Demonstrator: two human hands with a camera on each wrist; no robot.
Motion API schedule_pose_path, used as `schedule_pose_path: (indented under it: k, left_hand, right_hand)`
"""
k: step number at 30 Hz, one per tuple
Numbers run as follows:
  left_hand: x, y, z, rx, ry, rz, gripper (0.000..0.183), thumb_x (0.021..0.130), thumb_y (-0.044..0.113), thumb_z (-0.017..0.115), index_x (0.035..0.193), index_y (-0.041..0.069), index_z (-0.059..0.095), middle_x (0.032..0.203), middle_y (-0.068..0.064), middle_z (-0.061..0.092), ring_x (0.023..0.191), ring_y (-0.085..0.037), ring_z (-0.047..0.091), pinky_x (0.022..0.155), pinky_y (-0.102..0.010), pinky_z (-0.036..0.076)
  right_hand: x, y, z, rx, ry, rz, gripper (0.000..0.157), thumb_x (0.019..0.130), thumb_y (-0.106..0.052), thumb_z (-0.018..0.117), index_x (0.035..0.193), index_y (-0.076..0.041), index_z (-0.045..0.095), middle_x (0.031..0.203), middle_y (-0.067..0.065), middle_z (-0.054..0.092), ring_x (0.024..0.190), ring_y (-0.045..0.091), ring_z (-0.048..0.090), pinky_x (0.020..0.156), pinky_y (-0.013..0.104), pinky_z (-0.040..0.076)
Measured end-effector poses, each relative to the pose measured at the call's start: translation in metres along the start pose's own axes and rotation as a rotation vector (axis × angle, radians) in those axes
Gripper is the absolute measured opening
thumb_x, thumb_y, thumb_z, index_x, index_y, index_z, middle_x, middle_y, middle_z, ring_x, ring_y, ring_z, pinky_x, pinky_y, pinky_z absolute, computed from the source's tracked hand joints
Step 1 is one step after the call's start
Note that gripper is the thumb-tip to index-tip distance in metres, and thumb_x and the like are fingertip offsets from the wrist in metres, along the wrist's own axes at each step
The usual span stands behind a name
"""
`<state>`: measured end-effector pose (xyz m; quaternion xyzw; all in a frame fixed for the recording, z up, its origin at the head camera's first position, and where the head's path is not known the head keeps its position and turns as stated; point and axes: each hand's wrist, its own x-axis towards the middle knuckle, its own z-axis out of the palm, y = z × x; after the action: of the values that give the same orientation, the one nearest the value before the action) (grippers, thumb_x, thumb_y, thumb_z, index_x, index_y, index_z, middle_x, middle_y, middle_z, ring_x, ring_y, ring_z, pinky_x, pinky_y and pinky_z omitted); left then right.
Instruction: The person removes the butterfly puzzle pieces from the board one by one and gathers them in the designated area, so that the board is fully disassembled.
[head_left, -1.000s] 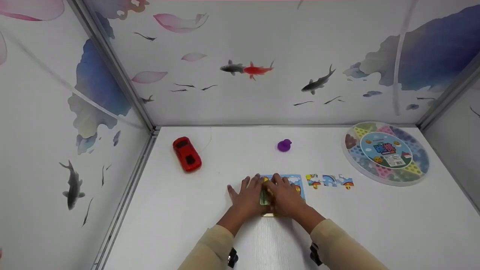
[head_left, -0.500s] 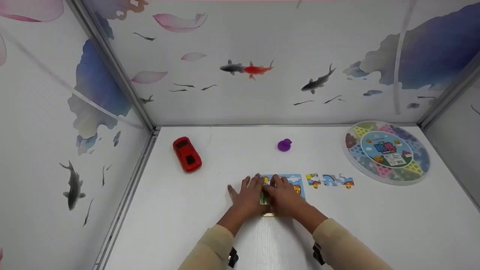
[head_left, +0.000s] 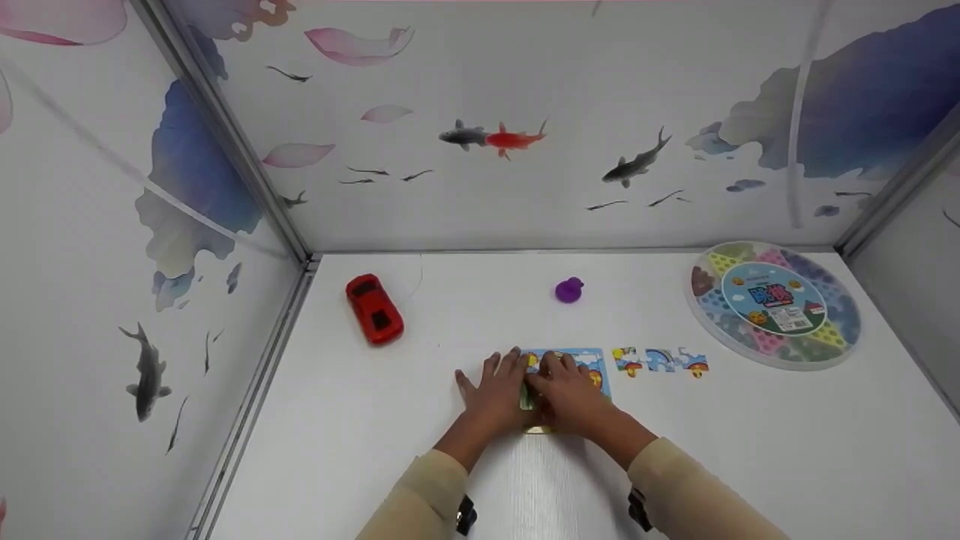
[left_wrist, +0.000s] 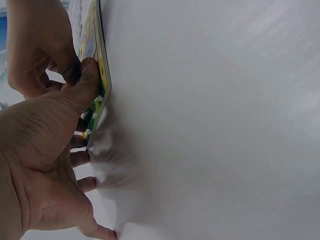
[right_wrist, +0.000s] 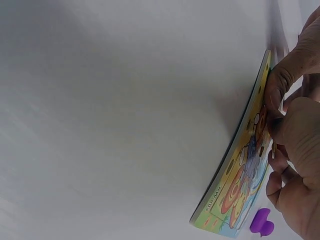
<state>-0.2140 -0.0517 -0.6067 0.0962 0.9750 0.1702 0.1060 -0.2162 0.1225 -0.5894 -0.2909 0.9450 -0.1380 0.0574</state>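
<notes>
A jigsaw puzzle board (head_left: 606, 379) with a bright cartoon picture lies on the white table, partly hidden under both hands. My left hand (head_left: 492, 397) spreads along its left side. In the left wrist view, the left thumb (left_wrist: 90, 70) presses on the board's corner area while the other fingers reach past the edge to the table. Over the middle of the board, my right hand (head_left: 576, 399) has bent fingers. The right wrist view shows the thin edge of a puzzle piece (right_wrist: 274, 150) pinched between the right thumb and fingers, mostly hidden.
Several loose puzzle pieces (head_left: 660, 361) lie in a row right of the board. Farther back are a purple toy duck (head_left: 568, 290), a red toy car (head_left: 374, 309) at left and a round game box (head_left: 774, 306) at right. Printed panels (head_left: 360, 217) enclose the table.
The right hand's fingers have shifted very slightly over the board. The left hand and the board stay in place.
</notes>
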Motion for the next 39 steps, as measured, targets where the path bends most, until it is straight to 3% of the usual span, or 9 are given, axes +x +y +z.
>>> schedule_pose_path:
  k: [5, 9, 15, 21, 27, 35, 39]
  left_hand:
    - [0.003, -0.001, 0.001, 0.003, -0.006, 0.002, 0.109, 0.087, 0.068, 0.087, 0.173, 0.023, 0.038, 0.183, 0.002, 0.032, 0.170, -0.033, 0.025, 0.120, -0.094, 0.017]
    - [0.002, -0.001, 0.001, -0.004, -0.015, 0.001, 0.112, 0.085, 0.069, 0.087, 0.174, 0.022, 0.037, 0.183, 0.002, 0.031, 0.171, -0.034, 0.024, 0.120, -0.094, 0.016]
    - [0.001, 0.002, 0.001, -0.028, -0.013, 0.000, 0.112, 0.085, 0.068, 0.088, 0.173, 0.021, 0.038, 0.183, 0.000, 0.032, 0.170, -0.035, 0.025, 0.120, -0.094, 0.015]
    - [-0.002, 0.008, -0.007, -0.031, -0.029, -0.006, 0.111, 0.087, 0.064, 0.088, 0.174, 0.019, 0.036, 0.183, -0.001, 0.031, 0.171, -0.035, 0.024, 0.122, -0.092, 0.014]
    - [-0.008, 0.012, -0.015, -0.044, -0.030, 0.005, 0.108, 0.088, 0.061, 0.088, 0.173, 0.016, 0.038, 0.182, -0.004, 0.033, 0.170, -0.036, 0.026, 0.123, -0.091, 0.015]
    - [-0.004, 0.006, -0.005, -0.071, -0.014, -0.005, 0.112, 0.087, 0.064, 0.088, 0.174, 0.018, 0.036, 0.183, -0.004, 0.032, 0.171, -0.036, 0.025, 0.122, -0.093, 0.011]
    - [-0.007, 0.007, -0.009, -0.070, -0.022, -0.010, 0.112, 0.086, 0.062, 0.090, 0.174, 0.017, 0.036, 0.183, -0.004, 0.032, 0.171, -0.036, 0.025, 0.123, -0.092, 0.011]
  right_hand:
    - [-0.004, 0.004, -0.002, -0.096, 0.061, -0.046, 0.067, 0.091, -0.040, 0.093, 0.148, -0.014, 0.069, 0.133, 0.014, 0.061, 0.126, 0.038, 0.053, 0.105, 0.068, 0.049]
    - [-0.008, 0.009, -0.005, -0.094, 0.097, -0.059, 0.061, 0.090, -0.034, 0.094, 0.144, -0.016, 0.070, 0.133, 0.011, 0.061, 0.126, 0.037, 0.053, 0.107, 0.070, 0.047]
    - [-0.018, 0.023, -0.011, -0.072, 0.116, -0.033, 0.055, 0.091, -0.028, 0.093, 0.141, -0.021, 0.070, 0.133, 0.009, 0.061, 0.126, 0.036, 0.053, 0.111, 0.074, 0.045]
    - [-0.032, 0.043, -0.019, -0.050, 0.132, 0.013, 0.059, 0.087, -0.015, 0.095, 0.140, -0.023, 0.071, 0.134, 0.007, 0.061, 0.125, 0.034, 0.052, 0.111, 0.073, 0.046]
    - [-0.048, 0.061, -0.024, -0.009, 0.150, 0.058, 0.050, 0.094, -0.010, 0.089, 0.140, -0.023, 0.073, 0.133, 0.008, 0.061, 0.127, 0.034, 0.053, 0.114, 0.071, 0.044]
    - [-0.065, 0.082, -0.023, -0.012, 0.191, 0.094, 0.043, 0.098, -0.008, 0.083, 0.136, -0.025, 0.074, 0.130, 0.007, 0.062, 0.126, 0.033, 0.055, 0.111, 0.069, 0.045]
    - [-0.074, 0.090, -0.023, -0.001, 0.193, 0.123, 0.041, 0.098, -0.008, 0.084, 0.134, -0.026, 0.075, 0.130, 0.005, 0.064, 0.128, 0.034, 0.056, 0.111, 0.068, 0.044]
